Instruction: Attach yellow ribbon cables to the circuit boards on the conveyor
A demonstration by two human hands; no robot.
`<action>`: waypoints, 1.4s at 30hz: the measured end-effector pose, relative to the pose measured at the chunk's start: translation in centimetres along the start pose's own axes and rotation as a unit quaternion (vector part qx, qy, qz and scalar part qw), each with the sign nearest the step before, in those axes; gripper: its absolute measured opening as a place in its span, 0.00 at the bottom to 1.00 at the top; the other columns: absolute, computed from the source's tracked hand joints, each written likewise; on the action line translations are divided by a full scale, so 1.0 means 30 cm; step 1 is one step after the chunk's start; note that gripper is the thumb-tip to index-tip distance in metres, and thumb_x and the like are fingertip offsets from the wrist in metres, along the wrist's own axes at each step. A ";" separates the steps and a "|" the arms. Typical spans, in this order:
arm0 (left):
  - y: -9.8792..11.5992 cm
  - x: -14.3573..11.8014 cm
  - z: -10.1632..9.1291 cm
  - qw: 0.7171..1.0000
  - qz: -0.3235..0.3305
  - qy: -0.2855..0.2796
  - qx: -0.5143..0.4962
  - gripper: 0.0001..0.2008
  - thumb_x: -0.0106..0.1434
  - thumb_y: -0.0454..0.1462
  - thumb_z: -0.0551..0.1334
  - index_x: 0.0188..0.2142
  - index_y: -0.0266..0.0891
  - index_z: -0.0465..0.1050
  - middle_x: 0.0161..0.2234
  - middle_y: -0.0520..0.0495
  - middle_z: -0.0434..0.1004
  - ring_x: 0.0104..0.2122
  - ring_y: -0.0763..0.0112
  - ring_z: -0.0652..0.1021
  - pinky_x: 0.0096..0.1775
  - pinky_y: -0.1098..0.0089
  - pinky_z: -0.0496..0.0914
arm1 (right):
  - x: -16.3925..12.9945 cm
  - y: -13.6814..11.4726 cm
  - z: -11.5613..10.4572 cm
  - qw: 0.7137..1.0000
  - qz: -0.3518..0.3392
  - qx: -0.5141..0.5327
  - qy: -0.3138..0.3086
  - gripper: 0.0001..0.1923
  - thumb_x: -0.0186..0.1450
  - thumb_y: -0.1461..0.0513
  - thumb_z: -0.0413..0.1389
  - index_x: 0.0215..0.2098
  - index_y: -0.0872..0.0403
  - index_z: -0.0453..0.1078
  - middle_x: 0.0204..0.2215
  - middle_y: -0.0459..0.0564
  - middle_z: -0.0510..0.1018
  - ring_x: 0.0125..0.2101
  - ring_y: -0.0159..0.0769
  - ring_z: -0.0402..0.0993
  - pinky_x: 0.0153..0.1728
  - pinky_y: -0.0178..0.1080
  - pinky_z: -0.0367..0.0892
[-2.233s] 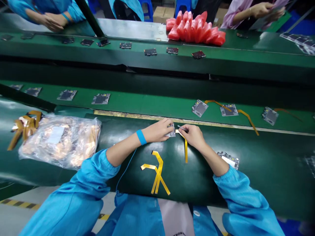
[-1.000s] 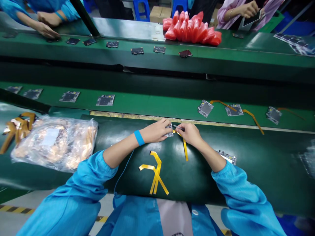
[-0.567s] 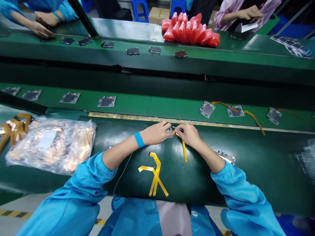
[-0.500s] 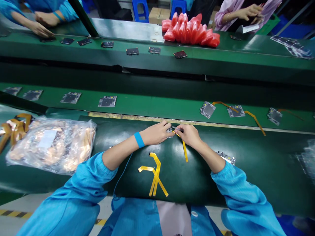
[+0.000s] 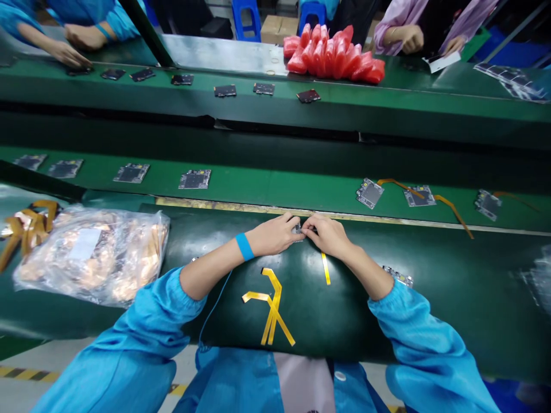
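Yellow flex cable (image 5: pixel 326 268) trails from under the right hand (image 5: pixel 328 235), whose fingers pinch its top end against the small circuit board (image 5: pixel 297 229) gripped by the left hand (image 5: pixel 275 234) near the bench's far edge. Joining looks underway; two loose cables (image 5: pixel 271 304) wait nearer.

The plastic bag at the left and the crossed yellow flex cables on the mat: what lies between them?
In the head view, the left forearm with its blue wristband crosses between the plastic bag and the crossed yellow flex cables; otherwise bare dark mat.
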State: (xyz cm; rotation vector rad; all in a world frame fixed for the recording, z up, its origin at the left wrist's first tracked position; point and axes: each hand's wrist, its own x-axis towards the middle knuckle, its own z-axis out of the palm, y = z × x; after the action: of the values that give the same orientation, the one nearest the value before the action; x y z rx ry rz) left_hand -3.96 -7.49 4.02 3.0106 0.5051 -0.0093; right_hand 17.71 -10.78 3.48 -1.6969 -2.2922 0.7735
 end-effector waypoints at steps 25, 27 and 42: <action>-0.112 -0.017 -0.052 0.992 -0.121 0.018 -0.041 0.25 0.65 0.34 0.61 0.62 0.37 0.68 0.57 0.31 0.73 0.52 0.48 0.74 0.51 0.53 0.70 | -0.022 0.150 0.023 0.791 0.098 0.544 0.262 0.31 0.65 0.30 0.50 0.34 0.48 0.67 0.20 0.39 0.56 0.18 0.30 0.48 0.20 0.37 0.52; -0.163 -0.004 -0.071 0.981 -0.187 0.049 -0.020 0.29 0.66 0.34 0.60 0.66 0.37 0.64 0.62 0.28 0.69 0.57 0.44 0.72 0.54 0.49 0.69 | -0.027 0.158 0.028 0.788 0.086 0.550 0.262 0.31 0.65 0.31 0.49 0.34 0.47 0.67 0.20 0.39 0.55 0.17 0.29 0.46 0.20 0.37 0.51; -0.541 -0.321 -0.115 0.877 -0.433 -0.200 0.063 0.40 0.63 0.30 0.60 0.75 0.39 0.54 0.73 0.31 0.57 0.71 0.41 0.60 0.62 0.47 0.64 | -0.026 0.157 0.039 0.787 0.056 0.564 0.243 0.29 0.62 0.34 0.59 0.32 0.50 0.71 0.18 0.38 0.57 0.18 0.29 0.49 0.21 0.36 0.49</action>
State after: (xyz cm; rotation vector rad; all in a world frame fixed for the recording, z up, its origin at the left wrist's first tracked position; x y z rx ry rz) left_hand -18.38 4.95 6.25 2.4813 1.7566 -0.7165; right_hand 21.39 -10.87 0.22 -1.1837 -0.9550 1.1905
